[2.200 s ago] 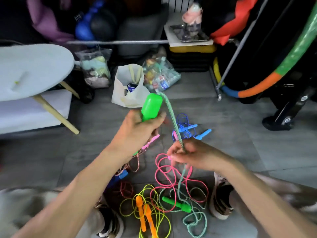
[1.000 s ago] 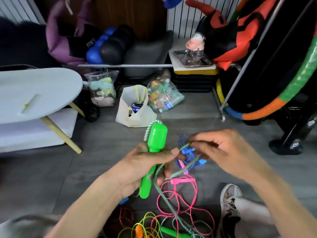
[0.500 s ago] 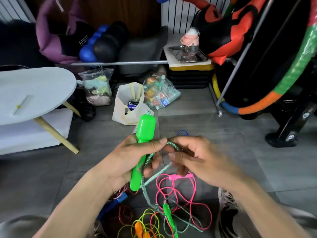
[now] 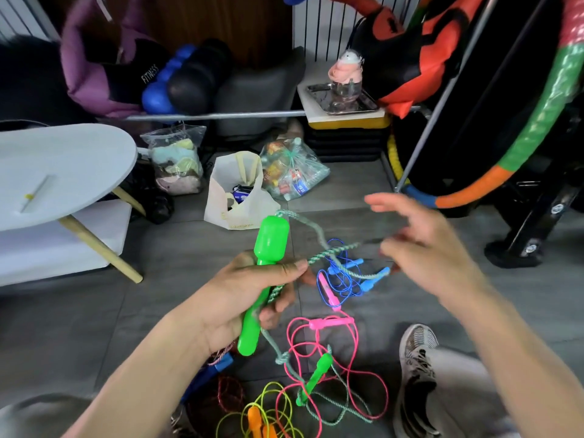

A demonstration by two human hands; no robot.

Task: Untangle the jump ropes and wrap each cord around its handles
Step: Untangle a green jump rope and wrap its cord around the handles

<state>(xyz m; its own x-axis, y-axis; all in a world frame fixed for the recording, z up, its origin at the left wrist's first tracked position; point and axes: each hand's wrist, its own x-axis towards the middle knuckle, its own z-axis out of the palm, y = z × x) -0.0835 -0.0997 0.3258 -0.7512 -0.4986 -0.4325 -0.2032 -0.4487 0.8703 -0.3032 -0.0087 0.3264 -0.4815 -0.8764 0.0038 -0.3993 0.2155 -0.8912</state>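
The left hand [image 4: 240, 298] grips a glossy green plastic handle [image 4: 264, 279]. The blurred right hand [image 4: 423, 248], fingers spread, meets its twisted green-white cord [image 4: 331, 252]; hold unclear.

Grey tiled floor [image 4: 94, 327]. Lying on it:
- pink jump rope [image 4: 331, 322], loose loops, near edge
- blue jump rope [image 4: 344, 279], bundled, centre
- second green handle [image 4: 316, 377] with braided cord
- yellow rope [image 4: 268, 412] with orange handles [image 4: 257, 422]
- white bag [image 4: 234, 197] and clear plastic bags [image 4: 177, 159], far side
- shoe [image 4: 414, 374]

Glossy plastic green handle [image 4: 268, 248], braided twisted cord [image 4: 331, 251], matt floor [image 4: 79, 327]
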